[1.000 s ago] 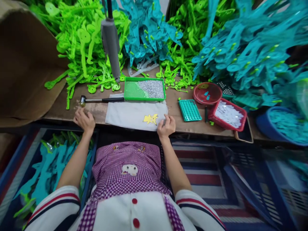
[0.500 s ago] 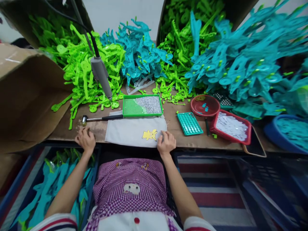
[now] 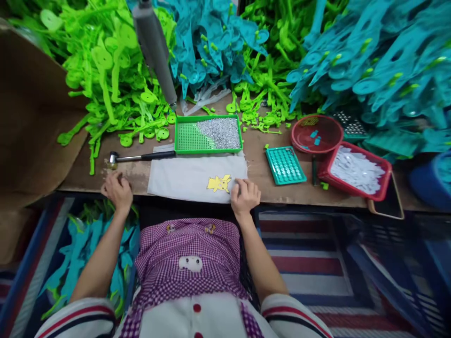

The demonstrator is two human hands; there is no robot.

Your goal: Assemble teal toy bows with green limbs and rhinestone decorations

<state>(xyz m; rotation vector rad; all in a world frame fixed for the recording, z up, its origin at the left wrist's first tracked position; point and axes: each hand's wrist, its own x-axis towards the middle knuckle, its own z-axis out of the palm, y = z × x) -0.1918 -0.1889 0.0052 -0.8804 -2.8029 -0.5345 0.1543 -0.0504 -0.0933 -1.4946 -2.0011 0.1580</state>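
Note:
My left hand rests at the table's front edge with its fingers loosely curled, nothing seen in it. Just beyond it lies a small hammer with a metal head and black handle. Loosely closed, my right hand lies at the right end of a grey cloth printed with a yellow cartoon figure; no object shows in its fingers. Behind the cloth sits a green tray partly covered with small silvery metal pieces. A grey electric screwdriver hangs above, left of centre.
Bright green plastic parts and teal ones are heaped behind. Rightward are a teal tray, a round red basket, a red bin of white pieces and a phone-like dark object. A cardboard box stands left.
The view has tilted downward and come closer, so the table things appear higher and larger. Both hands stay in nearly the same places on the table, still loosely curled.

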